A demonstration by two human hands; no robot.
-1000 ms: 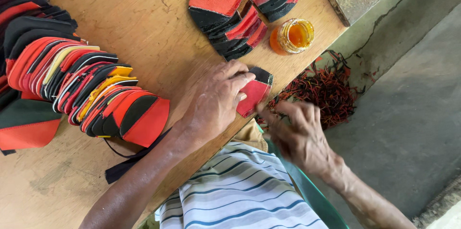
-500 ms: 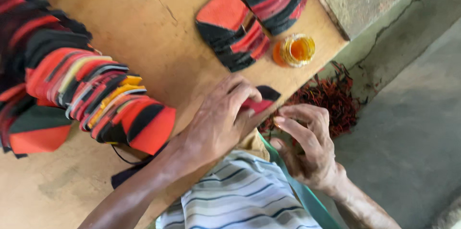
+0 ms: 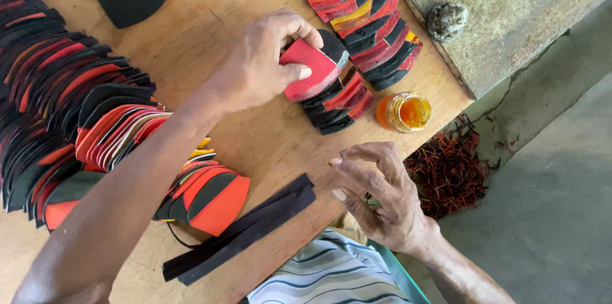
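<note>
Pinching a red-and-black curved piece [image 3: 315, 67] between thumb and forefingers, left hand [image 3: 261, 68] closed on it, reaching out across the wooden table [image 3: 210, 30]. Held tilted, red face up, black tip pointing away and to the right, long axis running roughly from near-left to far-right. Sits directly above and touching the top of a short fanned stack of like pieces [image 3: 338, 103], which lies just beneath and slightly nearer than the held piece. Far closer to this stack than the other hand. Right hand [image 3: 376, 195] empty, fingers loosely curled and half spread, hovering at the near table edge, apart from the stack and just near of a small jar of orange liquid [image 3: 405, 111]. Beyond the stack, a longer overlapped row of pieces [image 3: 363, 14] running away toward the far edge. Off to the left, a large fanned mass of red, black and yellow pieces [image 3: 83, 119]. Between the two hands, flat dark strips [image 3: 245, 227] lying diagonally on the wood. Below the table edge on the right, a tangle of red and black scraps [image 3: 449, 170] on the floor.
</note>
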